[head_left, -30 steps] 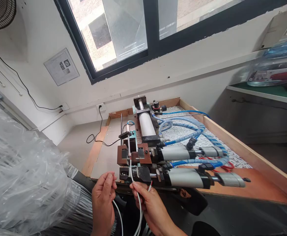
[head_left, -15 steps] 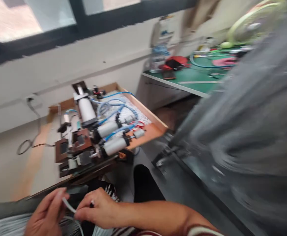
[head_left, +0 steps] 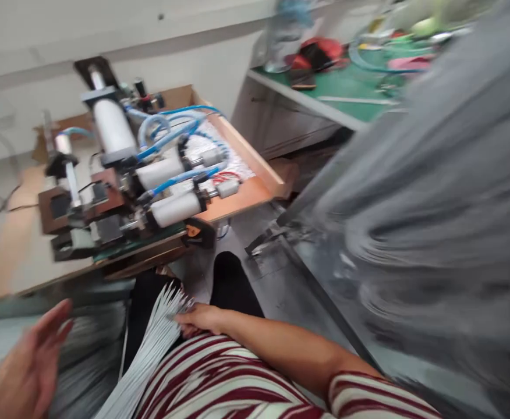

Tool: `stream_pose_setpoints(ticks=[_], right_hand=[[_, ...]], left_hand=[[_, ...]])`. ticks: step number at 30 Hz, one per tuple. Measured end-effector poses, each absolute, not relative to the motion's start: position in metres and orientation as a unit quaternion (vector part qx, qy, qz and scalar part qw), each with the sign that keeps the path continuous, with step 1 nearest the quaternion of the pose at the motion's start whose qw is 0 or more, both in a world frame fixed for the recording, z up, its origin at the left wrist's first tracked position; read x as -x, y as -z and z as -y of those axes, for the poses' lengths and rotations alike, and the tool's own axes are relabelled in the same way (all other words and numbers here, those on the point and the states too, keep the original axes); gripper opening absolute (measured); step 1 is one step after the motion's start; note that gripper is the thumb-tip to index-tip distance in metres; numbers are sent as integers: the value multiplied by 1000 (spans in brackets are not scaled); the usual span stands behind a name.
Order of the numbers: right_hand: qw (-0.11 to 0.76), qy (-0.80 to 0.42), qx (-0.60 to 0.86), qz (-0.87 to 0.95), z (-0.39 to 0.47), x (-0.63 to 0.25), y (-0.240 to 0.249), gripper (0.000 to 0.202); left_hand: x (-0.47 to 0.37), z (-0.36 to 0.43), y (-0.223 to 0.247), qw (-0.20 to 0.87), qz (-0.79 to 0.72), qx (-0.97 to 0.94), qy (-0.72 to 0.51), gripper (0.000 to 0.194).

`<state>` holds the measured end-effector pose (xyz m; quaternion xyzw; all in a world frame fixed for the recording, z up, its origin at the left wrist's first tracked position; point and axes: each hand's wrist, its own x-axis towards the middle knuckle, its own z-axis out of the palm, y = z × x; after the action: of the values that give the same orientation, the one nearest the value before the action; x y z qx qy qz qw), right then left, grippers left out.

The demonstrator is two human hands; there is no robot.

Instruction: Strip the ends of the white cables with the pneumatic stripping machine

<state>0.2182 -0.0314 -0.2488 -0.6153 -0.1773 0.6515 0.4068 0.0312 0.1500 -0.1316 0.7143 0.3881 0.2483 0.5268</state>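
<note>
A bundle of thin white wires (head_left: pixel 150 349) lies across my lap, its ends fanned out near my knees. My right hand (head_left: pixel 200 320) is at the right edge of that bundle, near the fanned ends, with its fingers closed on wires there. How many wires it grips is hidden. Off to the lower left, my left hand (head_left: pixel 32 366) is raised with fingers apart and nothing in it, a little blurred. A machine with white cylinders (head_left: pixel 176 208) and blue air hoses (head_left: pixel 167 142) stands on the table ahead of both hands.
The wooden table (head_left: pixel 255 195) has a raised rim along its right side. A green-topped bench (head_left: pixel 337 102) at the back right carries red and black items and hoses. Large grey plastic-wrapped goods (head_left: pixel 421 233) fill the right side. A black cable (head_left: pixel 2 203) hangs at left.
The wire that stretched between my hands is no longer there. My left hand has opened and moved left; my right hand has moved to the bundle. The view has tipped downward.
</note>
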Motion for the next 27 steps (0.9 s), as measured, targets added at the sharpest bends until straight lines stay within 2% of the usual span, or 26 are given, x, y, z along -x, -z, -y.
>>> stream_pose_setpoints(ticks=[1, 4, 8, 13, 17, 20, 22, 24, 27], right_hand=[[390, -678, 597, 177, 31, -211, 256, 40], [347, -729, 557, 195, 19, -186, 269, 44], [314, -756, 527, 228, -5, -157, 269, 43], [341, -721, 546, 257, -31, -144, 259, 31], [344, -677, 562, 328, -65, -137, 248, 23], [325, -645, 556, 410, -79, -127, 215, 23], [333, -611, 525, 490, -76, -115, 174, 24], [355, -463, 429, 690, -66, -94, 126, 33], [396, -266, 309, 823, -50, -46, 65, 69]], left_hand=[[-25, -144, 129, 618, -396, -624, -269, 31], [-7, -131, 121, 660, -423, -567, -254, 39], [30, -123, 117, 694, -437, -506, -267, 52], [77, -77, 108, 712, -442, -431, -333, 60], [99, -46, 98, 675, -475, -402, -396, 54], [101, -44, 98, 644, -501, -393, -424, 44], [98, -47, 102, 621, -520, -386, -442, 30], [90, -49, 107, 597, -541, -378, -457, 29], [77, -50, 116, 558, -571, -373, -474, 34]])
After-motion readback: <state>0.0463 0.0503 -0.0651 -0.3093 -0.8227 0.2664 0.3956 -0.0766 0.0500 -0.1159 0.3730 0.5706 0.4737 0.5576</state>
